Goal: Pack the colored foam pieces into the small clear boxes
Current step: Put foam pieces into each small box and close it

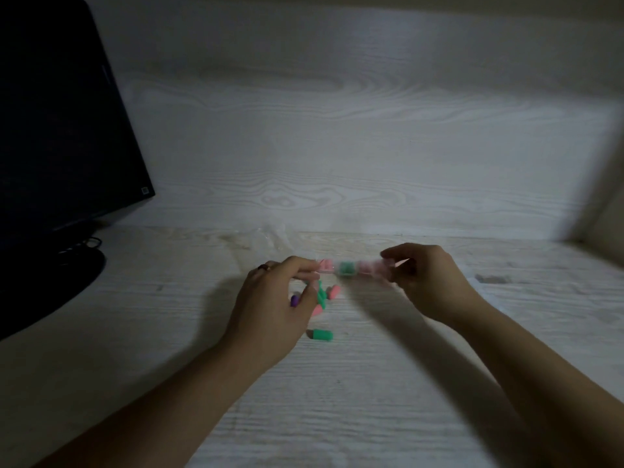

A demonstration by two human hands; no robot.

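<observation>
A row of small clear boxes (354,269), holding pink and green foam pieces, hangs above the white desk between both hands. My left hand (273,298) pinches its left end with thumb and fingertips. My right hand (429,278) grips its right end. The boxes are blurred. Under my left hand lie loose foam pieces: a purple one (295,300), a green one (320,295), a pink one (334,291) and another pink one (317,310). A green piece (320,334) lies alone nearer to me.
A dark monitor (60,130) on a round stand (67,282) with cables fills the left. A crumpled clear plastic bag (273,236) lies at the back against the white wood-grain wall (337,130). A dark smudge (489,279) marks the desk at right.
</observation>
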